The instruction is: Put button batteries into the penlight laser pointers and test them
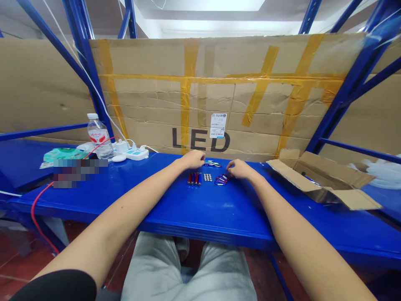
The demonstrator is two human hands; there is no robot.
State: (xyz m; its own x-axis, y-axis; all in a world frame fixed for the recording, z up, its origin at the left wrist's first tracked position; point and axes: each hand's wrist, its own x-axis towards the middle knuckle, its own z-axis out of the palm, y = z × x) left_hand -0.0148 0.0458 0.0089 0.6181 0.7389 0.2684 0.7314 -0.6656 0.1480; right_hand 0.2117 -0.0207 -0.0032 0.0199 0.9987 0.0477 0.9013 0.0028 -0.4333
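Observation:
My left hand (193, 159), fingers curled, is at the left end of a small group of shiny slim metallic pieces (213, 163); whatever its fingers hold is hidden. To the right, my right hand (239, 169) has bent fingers close to several red, blue and purple carabiners (221, 180); I cannot make out anything in its grip. Between and in front of the hands, several red and blue metallic tubes (194, 179), which look like small flashlight bodies, lie side by side. Beside them, small round silver button cells (207, 177) are laid out in rows.
An open cardboard box (316, 179) stands at the right of the blue table (203, 213). At the left are a water bottle (99, 136), a power strip (137, 153), a green packet (65, 154) and a red cable (35, 209). A large cardboard sheet (150, 104) closes off the back.

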